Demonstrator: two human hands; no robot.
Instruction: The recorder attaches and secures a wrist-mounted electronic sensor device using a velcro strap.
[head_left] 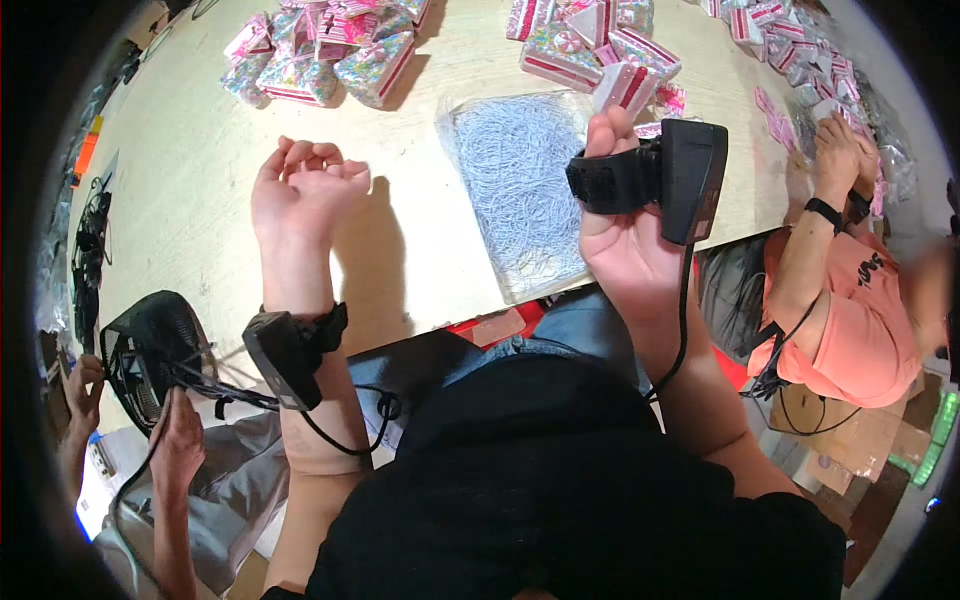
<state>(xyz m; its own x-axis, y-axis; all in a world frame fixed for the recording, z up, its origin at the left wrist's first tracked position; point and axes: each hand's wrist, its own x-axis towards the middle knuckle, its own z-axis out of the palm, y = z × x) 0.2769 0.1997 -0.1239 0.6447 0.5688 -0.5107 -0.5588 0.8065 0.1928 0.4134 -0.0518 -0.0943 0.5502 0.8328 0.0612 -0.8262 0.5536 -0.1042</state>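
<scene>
A pale bench carries a clear bag of light-blue strings near its front edge. The right grip, palm up beside the bag, and left grip, well apart from it, are both released, fingers loosely curled.

Pink pkgs cut off @ top edge, some prob. hidden.

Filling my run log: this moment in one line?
left hand: empty, fingers curled; right hand: strap, near blue strings; floral packages: heaped
</scene>
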